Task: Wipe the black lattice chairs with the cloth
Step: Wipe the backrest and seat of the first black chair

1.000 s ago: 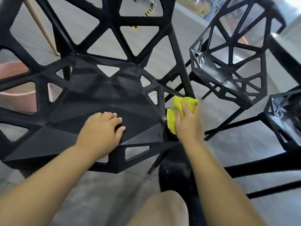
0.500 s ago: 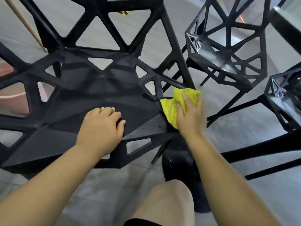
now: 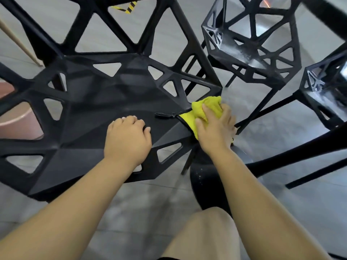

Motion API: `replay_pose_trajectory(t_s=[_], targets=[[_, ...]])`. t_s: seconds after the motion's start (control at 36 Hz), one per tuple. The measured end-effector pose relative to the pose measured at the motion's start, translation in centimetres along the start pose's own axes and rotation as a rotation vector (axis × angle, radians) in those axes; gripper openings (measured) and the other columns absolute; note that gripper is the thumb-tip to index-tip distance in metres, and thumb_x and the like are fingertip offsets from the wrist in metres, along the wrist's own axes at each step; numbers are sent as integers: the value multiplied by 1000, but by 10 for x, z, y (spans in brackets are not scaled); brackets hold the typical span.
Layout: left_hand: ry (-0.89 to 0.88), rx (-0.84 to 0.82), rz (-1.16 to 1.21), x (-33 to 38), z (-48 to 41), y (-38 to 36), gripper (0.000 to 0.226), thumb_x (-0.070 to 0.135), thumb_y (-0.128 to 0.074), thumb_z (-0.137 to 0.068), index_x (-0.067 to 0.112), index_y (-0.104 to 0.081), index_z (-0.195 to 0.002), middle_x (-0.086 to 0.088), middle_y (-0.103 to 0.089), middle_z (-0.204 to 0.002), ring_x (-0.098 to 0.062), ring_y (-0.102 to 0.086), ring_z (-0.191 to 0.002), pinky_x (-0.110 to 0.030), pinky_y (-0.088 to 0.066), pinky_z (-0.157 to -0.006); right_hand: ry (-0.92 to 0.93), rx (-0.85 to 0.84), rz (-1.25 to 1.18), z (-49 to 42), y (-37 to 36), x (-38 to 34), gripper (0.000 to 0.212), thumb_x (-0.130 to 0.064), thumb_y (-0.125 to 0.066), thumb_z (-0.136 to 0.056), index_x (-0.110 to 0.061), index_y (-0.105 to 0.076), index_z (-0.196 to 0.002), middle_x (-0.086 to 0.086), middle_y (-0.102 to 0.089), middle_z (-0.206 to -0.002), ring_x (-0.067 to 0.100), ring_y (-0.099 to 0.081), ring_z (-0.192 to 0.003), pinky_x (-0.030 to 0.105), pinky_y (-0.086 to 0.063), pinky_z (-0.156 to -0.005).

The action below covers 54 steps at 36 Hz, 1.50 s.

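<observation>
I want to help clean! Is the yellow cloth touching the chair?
Touching. Head view: the right hand holds the cloth against the chair seat's edge.

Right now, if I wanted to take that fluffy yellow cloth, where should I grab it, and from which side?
Probably the bunched-up top of the fluffy yellow cloth, coming from the far side. The right hand covers its near half at the seat edge of the black lattice chair, so only that puffy fold and a thin flat corner stick out. The fold gives fingers more to pinch.
</observation>
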<state>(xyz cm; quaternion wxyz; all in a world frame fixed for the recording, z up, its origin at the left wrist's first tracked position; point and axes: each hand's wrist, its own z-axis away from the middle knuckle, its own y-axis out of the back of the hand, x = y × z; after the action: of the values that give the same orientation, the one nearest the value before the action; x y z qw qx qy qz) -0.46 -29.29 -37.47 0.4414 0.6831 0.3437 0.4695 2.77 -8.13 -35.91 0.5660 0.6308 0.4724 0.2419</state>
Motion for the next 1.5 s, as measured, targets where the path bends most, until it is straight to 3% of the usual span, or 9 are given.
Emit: replay_pose_trajectory(t_s=[0.22,0.39,0.53,0.64,0.78,0.94,1.11,1.19,1.5], targets=[[8,-3,223,-13,9,12,26,21,-49,-94,10,-69,-106,-2,-65,-113,-25,-55,-105,-34,-42,-84,205,77,-275,56,-15,-24,48,-57,-60,-76,-25,-67,-110,13,-50,-119,37,-52,-92,41,-48,-83],[-93,0,124,-47,27,29,32,31,-47,-85,14,-72,-97,-1,-70,-103,-29,-62,-91,-39,-48,-80,460,65,-321,61,-17,-20,42,-50,-60,-82,-26,-56,-116,18,-52,-106,38,-54,-85,45,-49,-76],[-64,47,181,-62,32,26,24,25,-56,-86,11,-72,-97,-2,-70,-105,-29,-61,-92,-40,-46,-85,37,94,-241,22,-12,-2,43,-44,-54,-91,-21,-59,-126,17,-42,-127,37,-42,-111,37,-32,-97],[-55,49,168,-58,27,20,12,15,-58,-87,9,-68,-88,-3,-67,-94,-28,-59,-88,-38,-45,-83,-111,130,-156,32,-19,-18,44,-43,-54,-91,-24,-55,-130,16,-42,-129,37,-41,-112,40,-32,-93],[-46,58,204,-59,26,19,23,20,-48,-84,7,-67,-84,-5,-65,-90,-30,-56,-84,-37,-44,-79,107,168,-251,82,-27,-60,46,-46,-51,-84,-16,-64,-117,21,-51,-105,38,-51,-81,41,-46,-68],[-54,74,222,-64,33,27,9,9,-59,-87,8,-68,-87,-4,-66,-93,-28,-55,-88,-20,-33,-79,330,129,-272,78,-23,-55,47,-46,-53,-86,-13,-65,-117,23,-53,-105,40,-53,-82,42,-50,-71],[-102,12,150,-92,51,40,28,25,-49,-86,13,-71,-98,0,-68,-106,-24,-60,-98,-33,-42,-90,-70,111,-290,65,-18,-42,50,-43,-50,-92,-19,-50,-136,21,-39,-128,41,-45,-109,44,-41,-91],[-110,24,92,-112,62,48,31,24,-49,-87,10,-70,-103,-3,-68,-108,-26,-59,-100,-29,-38,-93,-141,151,-263,85,-26,-62,57,-48,-41,-89,-14,-50,-134,25,-43,-124,43,-46,-100,46,-42,-84],[-279,155,19,-129,79,51,33,19,-45,-91,0,-69,-105,-12,-67,-109,-32,-61,-98,-35,-43,-92,532,162,-188,148,-37,-118,50,-44,-48,-88,-21,-41,-132,16,-34,-121,35,-50,-80,40,-46,-67]])
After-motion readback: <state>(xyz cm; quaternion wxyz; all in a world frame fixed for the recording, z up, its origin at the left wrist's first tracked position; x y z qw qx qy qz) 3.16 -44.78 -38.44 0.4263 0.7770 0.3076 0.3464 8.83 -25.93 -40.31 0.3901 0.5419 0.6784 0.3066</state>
